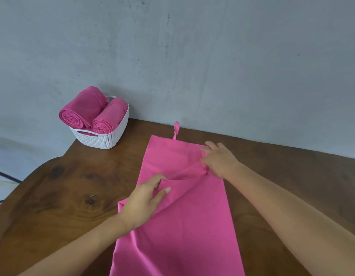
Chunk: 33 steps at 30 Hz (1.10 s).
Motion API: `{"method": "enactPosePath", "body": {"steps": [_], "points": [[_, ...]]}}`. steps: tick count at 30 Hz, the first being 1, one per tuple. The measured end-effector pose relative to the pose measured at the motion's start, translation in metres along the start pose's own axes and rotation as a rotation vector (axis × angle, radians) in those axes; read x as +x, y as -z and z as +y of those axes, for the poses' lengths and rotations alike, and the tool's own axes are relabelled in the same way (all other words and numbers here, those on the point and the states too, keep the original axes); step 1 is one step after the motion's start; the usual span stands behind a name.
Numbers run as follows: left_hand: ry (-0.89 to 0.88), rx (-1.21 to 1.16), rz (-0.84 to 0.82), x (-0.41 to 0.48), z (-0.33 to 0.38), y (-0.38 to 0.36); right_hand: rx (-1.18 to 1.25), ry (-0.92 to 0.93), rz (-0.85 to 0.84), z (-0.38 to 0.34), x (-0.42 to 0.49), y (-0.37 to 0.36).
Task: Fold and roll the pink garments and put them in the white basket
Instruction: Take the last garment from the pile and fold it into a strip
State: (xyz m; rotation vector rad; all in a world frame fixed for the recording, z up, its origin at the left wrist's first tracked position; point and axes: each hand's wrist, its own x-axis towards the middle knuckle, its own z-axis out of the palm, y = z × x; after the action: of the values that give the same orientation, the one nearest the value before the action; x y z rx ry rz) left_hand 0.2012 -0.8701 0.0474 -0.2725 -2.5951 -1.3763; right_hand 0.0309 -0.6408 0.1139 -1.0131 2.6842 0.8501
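Observation:
A pink garment [184, 226] lies folded into a long strip down the middle of the wooden table [69, 192], with a thin strap [176, 129] at its far end. My left hand [144, 198] pinches a raised fold on the garment's left side. My right hand [218, 159] pinches the same fold at the right edge. The fabric between them is pulled into a ridge. The white basket [101, 139] stands at the table's far left corner and holds two rolled pink garments [83, 107].
A grey wall [192, 56] runs right behind the table's far edge. The table's rounded left edge drops off toward the floor, where a dark cable [5, 176] shows. Bare wood lies on both sides of the garment.

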Motion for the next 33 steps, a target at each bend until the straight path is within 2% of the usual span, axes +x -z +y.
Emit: {"method": "enactPosePath", "body": {"steps": [5,9,13,18,23,26,33], "points": [[0.062,-0.042,0.107,0.041,-0.014,0.019,-0.012,-0.069,0.002,0.026,-0.001,-0.008],[0.149,-0.079,0.107,0.081,-0.041,0.035,0.075,-0.054,0.074,0.033,0.005,-0.021],[0.22,-0.038,0.079,0.122,-0.071,0.051,0.226,0.058,0.236,0.035,0.006,-0.025],[0.315,0.075,-0.004,0.165,-0.105,0.05,0.383,0.214,0.265,0.036,-0.002,-0.025],[0.218,0.212,-0.013,0.186,-0.117,0.028,0.345,0.248,0.32,0.034,-0.002,-0.034],[0.248,0.264,-0.05,0.193,-0.122,0.021,0.242,0.246,0.348,0.04,-0.002,-0.039],[0.265,0.289,-0.153,0.207,-0.117,0.024,0.101,0.076,0.205,0.049,-0.003,-0.047]]}}
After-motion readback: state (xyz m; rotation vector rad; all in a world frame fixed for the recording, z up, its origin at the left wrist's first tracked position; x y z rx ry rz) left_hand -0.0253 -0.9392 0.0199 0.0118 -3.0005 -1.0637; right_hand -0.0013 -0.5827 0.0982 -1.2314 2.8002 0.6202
